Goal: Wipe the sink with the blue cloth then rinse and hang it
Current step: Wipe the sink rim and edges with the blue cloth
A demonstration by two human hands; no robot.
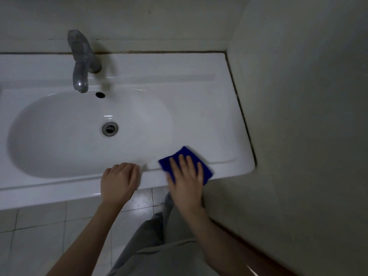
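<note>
Our right hand [185, 176] presses the blue cloth [184, 154] flat on the sink [199, 108] rim at five o'clock, left hand [119, 181] curled empty on the edge; wiping underway, the basin comes next.

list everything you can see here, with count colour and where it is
sink: one, white, set against the back wall and into the right corner
faucet: one, dull grey metal, on the back ledge, spout over the basin
drain: one, metal ring, bottom of the basin
overflow hole: one, dark, back wall of the basin, just right of the spout tip
blue cloth: one, deep blue, flat on the front right rim
floor tiles: many, pale, below the sink
left hand: one, bare, fingers curled over the front rim
right hand: one, bare, pressed flat on the cloth
trouser legs: grey, bottom centre
</note>
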